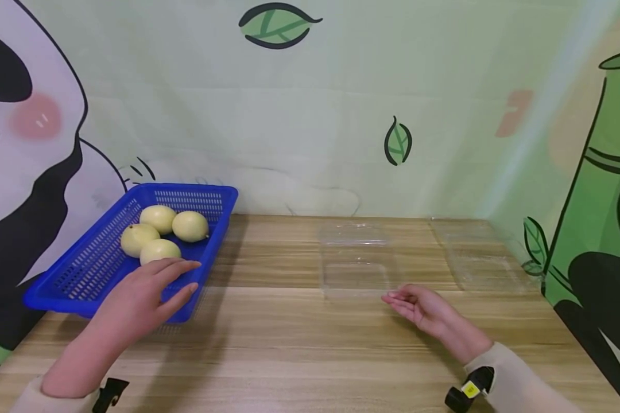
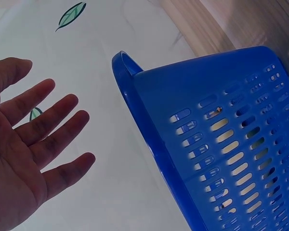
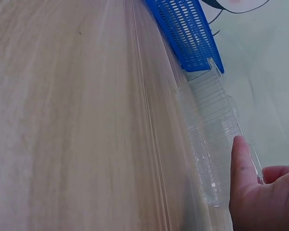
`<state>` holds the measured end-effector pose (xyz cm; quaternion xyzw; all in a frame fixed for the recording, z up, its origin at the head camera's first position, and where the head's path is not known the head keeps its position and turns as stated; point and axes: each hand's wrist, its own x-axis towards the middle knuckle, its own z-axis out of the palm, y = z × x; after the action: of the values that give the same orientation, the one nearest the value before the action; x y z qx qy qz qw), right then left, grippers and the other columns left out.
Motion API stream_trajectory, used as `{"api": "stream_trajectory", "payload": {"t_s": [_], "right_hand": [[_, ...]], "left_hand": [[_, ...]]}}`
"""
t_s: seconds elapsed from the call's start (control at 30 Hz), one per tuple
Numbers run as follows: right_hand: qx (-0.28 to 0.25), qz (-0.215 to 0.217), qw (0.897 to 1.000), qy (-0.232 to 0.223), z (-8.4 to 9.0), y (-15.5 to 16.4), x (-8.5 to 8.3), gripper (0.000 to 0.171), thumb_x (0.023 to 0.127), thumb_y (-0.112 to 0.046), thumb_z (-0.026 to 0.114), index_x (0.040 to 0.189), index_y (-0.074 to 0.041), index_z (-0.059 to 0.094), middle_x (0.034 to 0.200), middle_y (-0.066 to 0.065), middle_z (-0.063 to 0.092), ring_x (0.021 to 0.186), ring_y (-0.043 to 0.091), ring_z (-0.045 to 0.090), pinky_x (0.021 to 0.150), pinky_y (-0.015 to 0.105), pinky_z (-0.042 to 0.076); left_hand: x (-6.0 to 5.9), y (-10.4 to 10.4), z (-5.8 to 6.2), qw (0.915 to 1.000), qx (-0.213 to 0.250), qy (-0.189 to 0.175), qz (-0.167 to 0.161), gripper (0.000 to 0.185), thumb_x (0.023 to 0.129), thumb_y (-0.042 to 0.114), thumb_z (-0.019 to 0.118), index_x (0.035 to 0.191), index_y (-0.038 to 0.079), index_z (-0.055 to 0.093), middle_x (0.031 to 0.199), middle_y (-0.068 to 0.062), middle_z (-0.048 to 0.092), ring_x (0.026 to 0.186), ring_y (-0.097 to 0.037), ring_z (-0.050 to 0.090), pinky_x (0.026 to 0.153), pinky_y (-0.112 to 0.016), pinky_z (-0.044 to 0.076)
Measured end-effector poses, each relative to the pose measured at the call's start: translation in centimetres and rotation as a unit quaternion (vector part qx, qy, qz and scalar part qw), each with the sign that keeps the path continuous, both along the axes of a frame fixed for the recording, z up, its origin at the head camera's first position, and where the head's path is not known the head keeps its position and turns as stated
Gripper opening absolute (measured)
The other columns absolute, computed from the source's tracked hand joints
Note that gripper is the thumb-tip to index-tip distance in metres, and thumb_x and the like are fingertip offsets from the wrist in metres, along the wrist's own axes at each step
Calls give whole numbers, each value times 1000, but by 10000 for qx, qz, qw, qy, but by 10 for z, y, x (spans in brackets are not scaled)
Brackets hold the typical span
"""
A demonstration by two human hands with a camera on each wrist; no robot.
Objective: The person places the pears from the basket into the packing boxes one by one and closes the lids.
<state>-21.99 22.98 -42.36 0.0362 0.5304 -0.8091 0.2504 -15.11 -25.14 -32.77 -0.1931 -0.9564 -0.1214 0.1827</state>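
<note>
A blue slotted basket (image 1: 98,269) stands at the left of the wooden table and holds several pale yellow round fruits (image 1: 157,218). My left hand (image 1: 152,289) hovers over the basket's near right corner, fingers straight and spread, holding nothing; its open palm (image 2: 24,144) shows beside the basket wall (image 2: 221,139). A clear plastic clamshell box (image 1: 355,261) lies open at mid-table. My right hand (image 1: 415,307) rests just in front of it, palm up, fingers relaxed, and a fingertip (image 3: 241,154) sits beside the box's edge (image 3: 212,125).
A second clear plastic box (image 1: 477,252) lies at the back right near the wall. A printed panda and bamboo backdrop closes the table at the back and on both sides. Bare wood (image 1: 299,350) stretches across the front.
</note>
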Motion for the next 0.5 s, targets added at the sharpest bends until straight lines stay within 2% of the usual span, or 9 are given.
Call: {"api": "stream_trajectory", "payload": {"t_s": [0.33,0.5], "right_hand": [[106,118,9999,33,0,-14,-1,26,108,-4,31,102,0,56,95,6,72,91,9,74,87,16,59],[109,226,9996,110,0,-22,0,29,106,-3,33,99,-2,61,94,4,72,92,9,74,87,16,59]], "left_hand": [[-1,1,0,9998,2,176,-108,36,91,21,77,125,10,71,116,-13,73,105,-35,70,88,-56,57],[-1,1,0,9996,-4,243,-143,35,90,20,77,123,10,72,115,-12,73,104,-34,70,86,-55,57]]}}
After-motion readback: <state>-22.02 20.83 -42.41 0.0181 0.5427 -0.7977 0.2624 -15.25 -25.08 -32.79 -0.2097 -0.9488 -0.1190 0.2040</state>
